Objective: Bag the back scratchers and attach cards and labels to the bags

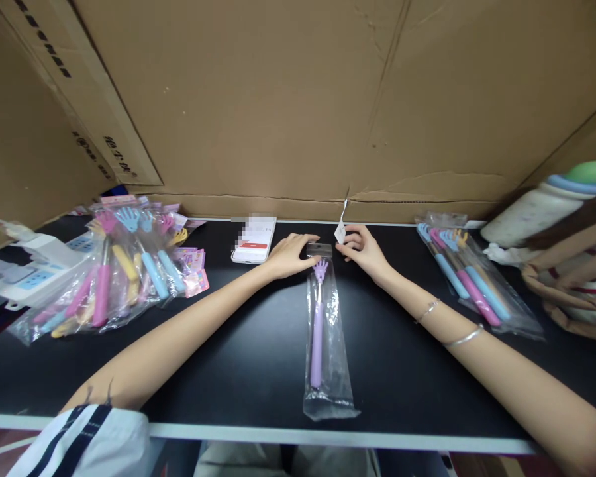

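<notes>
A purple back scratcher (318, 331) with a small hand-shaped head lies inside a clear plastic bag (335, 371) on the black table in front of me. My left hand (291, 257) rests at the bag's top end, thumb and fingers spread apart around its header. Between the thumb and fingers of my right hand (362, 252), just right of that header, is a small white paper label (340, 232). A thin strip rises from the label toward the cardboard wall; any print on it is too small to read.
Bagged back scratchers (149, 255) are heaped at the left beside a power strip (40, 278) and pink cards (193, 271). A phone (254, 240) lies behind my left hand. At right are more bagged scratchers (469, 275), a bottle (536, 209) and a brown bag (571, 285). Cardboard (278, 99) walls the back.
</notes>
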Tool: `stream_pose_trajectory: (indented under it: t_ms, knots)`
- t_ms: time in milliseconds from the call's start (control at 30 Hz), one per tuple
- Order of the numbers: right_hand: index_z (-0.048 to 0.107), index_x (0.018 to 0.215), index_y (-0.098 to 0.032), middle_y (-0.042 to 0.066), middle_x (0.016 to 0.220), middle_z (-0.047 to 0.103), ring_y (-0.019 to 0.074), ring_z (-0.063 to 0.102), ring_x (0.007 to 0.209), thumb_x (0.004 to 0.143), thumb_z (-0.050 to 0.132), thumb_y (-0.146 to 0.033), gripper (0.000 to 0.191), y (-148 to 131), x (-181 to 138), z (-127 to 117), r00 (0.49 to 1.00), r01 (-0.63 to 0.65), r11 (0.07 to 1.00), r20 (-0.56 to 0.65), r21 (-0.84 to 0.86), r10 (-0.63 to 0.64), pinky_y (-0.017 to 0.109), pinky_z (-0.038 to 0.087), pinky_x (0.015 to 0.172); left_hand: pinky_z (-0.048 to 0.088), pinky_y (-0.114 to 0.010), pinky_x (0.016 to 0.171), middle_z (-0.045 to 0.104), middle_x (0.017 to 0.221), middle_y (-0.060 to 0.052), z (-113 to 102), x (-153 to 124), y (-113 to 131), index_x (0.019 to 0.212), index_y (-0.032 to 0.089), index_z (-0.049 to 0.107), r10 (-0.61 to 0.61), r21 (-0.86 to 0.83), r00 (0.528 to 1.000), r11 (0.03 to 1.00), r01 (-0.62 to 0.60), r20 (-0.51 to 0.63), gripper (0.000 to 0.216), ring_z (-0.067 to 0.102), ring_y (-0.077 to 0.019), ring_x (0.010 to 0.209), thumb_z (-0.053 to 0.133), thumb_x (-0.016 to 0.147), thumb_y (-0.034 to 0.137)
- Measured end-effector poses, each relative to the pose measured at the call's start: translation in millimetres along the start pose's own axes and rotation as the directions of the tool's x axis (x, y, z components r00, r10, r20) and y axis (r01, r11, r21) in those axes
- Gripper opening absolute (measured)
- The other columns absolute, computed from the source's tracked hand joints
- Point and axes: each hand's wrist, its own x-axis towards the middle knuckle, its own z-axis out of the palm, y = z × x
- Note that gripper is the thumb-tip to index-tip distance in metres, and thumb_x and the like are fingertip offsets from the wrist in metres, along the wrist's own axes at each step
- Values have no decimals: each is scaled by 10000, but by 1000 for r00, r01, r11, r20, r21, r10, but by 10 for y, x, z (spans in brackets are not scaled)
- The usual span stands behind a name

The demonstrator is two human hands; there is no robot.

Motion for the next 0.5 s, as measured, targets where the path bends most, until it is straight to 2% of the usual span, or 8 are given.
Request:
stream_pose_trajectory:
  t_ms: [100,200,267,400,500]
  knots:
    - [415,993,-241,-34,762,541,110,545,604,615,717,-381,503,-6,7,-10,1000,-28,1000,-4,4,28,247,481,504,404,-382,953,613,1149,-30,8,4,-19,1117,211,567,2,-12,999,1000,-3,-40,306,499,-224,1074,478,833,282]
    - [423,994,-240,-34,762,542,108,555,601,621,713,-372,490,-16,13,-21,999,-54,999,-3,3,54,248,477,509,411,-357,936,629,1087,-16,17,9,-48,1069,220,594,-13,-25,998,1000,12,-62,299,498,-204,1033,438,817,177]
    - [434,993,-235,-31,764,551,108,560,606,627,711,-373,479,-27,14,-28,998,-65,998,11,5,65,251,478,520,407,-363,930,624,1075,-18,15,6,-47,1049,232,618,-6,-2,999,1000,6,-52,277,487,-212,1026,457,825,206]
    - [457,988,-229,-29,761,561,109,564,611,629,713,-368,462,-50,11,-38,996,-81,997,44,14,80,257,478,535,409,-387,898,600,1048,-39,-1,-7,-10,1044,258,650,-8,51,1000,999,10,-26,284,477,-239,1003,520,833,397]
    - [468,990,-225,-33,751,562,107,565,609,626,718,-353,459,-56,10,-43,995,-86,996,50,20,85,253,476,534,414,-377,880,588,1030,-45,-3,-12,6,1044,262,656,-14,66,1000,998,15,-27,301,476,-241,1001,549,814,425]
